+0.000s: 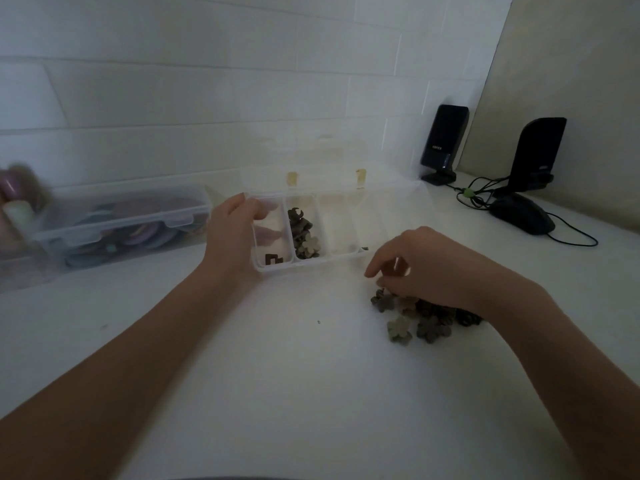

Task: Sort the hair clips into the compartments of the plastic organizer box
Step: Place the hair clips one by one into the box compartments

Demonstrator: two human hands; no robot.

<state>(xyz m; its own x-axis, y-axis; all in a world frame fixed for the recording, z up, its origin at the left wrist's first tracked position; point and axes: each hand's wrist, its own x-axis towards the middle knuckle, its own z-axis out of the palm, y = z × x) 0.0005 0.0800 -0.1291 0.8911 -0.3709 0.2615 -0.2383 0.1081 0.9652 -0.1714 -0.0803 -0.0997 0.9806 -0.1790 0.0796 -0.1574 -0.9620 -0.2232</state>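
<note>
With the organizer box (308, 266) steadied at its left end by the left hand (230, 233), fingers wrapped over its wall, a flower-shaped hair clip (382, 301) could be fumbled as the pile (426, 317) right of the box is reached by the right hand's (419, 265) loosely pinched, seemingly empty fingertips; lettering on the speaker (443, 143) far right is unreadable.

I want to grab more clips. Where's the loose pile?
On the table, right of centre in the head view: the loose pile lies under the right hand, near the organizer box.
</note>
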